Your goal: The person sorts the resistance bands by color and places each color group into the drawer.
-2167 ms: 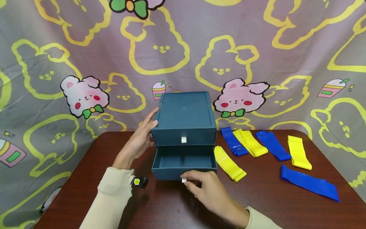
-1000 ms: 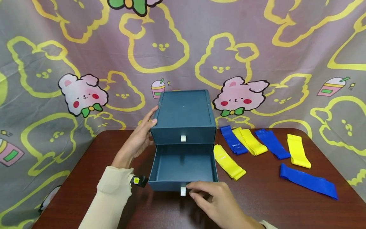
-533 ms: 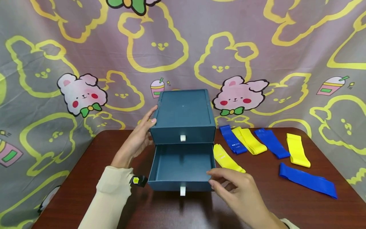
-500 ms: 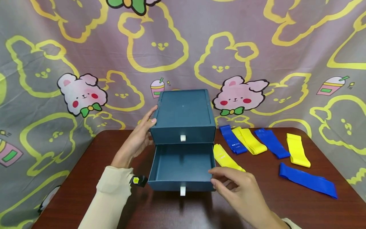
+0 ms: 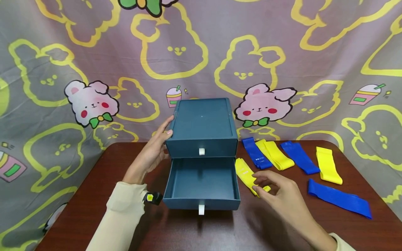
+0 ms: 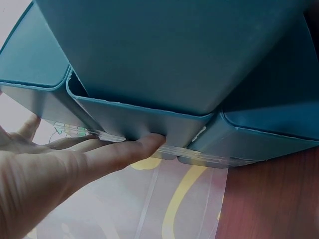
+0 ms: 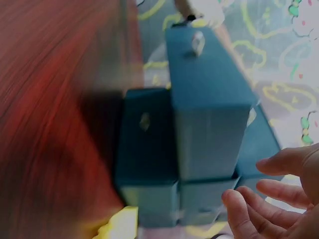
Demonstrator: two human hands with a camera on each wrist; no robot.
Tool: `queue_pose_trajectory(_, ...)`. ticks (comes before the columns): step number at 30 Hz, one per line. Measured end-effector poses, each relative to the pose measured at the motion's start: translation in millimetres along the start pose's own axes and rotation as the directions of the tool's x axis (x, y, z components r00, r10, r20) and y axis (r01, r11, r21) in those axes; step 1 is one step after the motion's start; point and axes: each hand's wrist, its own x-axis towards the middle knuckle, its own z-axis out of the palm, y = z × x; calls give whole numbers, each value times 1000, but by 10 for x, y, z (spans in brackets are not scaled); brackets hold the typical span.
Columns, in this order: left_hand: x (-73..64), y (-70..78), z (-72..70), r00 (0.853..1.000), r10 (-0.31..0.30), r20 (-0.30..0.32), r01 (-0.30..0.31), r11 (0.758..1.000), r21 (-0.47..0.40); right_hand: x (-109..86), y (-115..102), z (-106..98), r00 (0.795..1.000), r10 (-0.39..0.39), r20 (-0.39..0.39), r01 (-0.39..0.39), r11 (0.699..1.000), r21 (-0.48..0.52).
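A dark teal drawer cabinet [image 5: 202, 118] stands mid-table, its middle drawer [image 5: 202, 179] pulled out with nothing inside. My left hand [image 5: 150, 153] rests against the cabinet's left side; in the left wrist view its thumb [image 6: 149, 144] lies flat on the side wall. To the right of the drawer, my right hand [image 5: 282, 191] hovers over the front end of a folded yellow resistance band [image 5: 245, 172], partly covering it. Its thumb and fingers are loosely bent and apart, with nothing between them. The right wrist view shows those relaxed fingers [image 7: 239, 214] beside the cabinet.
Further right on the brown table [image 5: 125, 223] lie more flat bands: a blue one [image 5: 255, 153], a yellow one [image 5: 276, 157], another blue [image 5: 299, 158], another yellow [image 5: 328, 165], and a blue one nearer the front [image 5: 339, 198]. A patterned curtain [image 5: 188, 45] hangs behind.
The right hand pulled the middle drawer out by its white tab, let go, and moved right past the drawer corner to the nearest yellow band. The left hand stayed on the cabinet.
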Motion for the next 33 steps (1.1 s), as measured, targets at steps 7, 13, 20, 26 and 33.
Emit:
queue_pose_trajectory(7, -2, 5, 6, 1000, 2, 0, -2, 1000, -2, 60, 296, 20, 1000, -20, 1, 20, 997, -77)
queue_pose_trajectory(13, -4, 5, 8, 1000, 1, -3, -1, 1000, 1, 111, 506, 89, 997, 47, 61, -37, 987, -159)
queue_pose_trajectory(20, -1, -2, 10, 1000, 2, -1, -2, 1000, -1, 192, 650, 195, 972, 173, 157, -129, 958, -256)
queue_pose_trajectory(26, 0, -2, 12, 1000, 3, 0, -3, 1000, -5, 253, 683, 275, 951, 242, 194, -165, 924, -345)
queue_pose_trajectory(33, -3, 2, 10, 1000, 2, 1, -2, 1000, -6, 265, 739, 320, 953, 215, 216, -123, 920, -371)
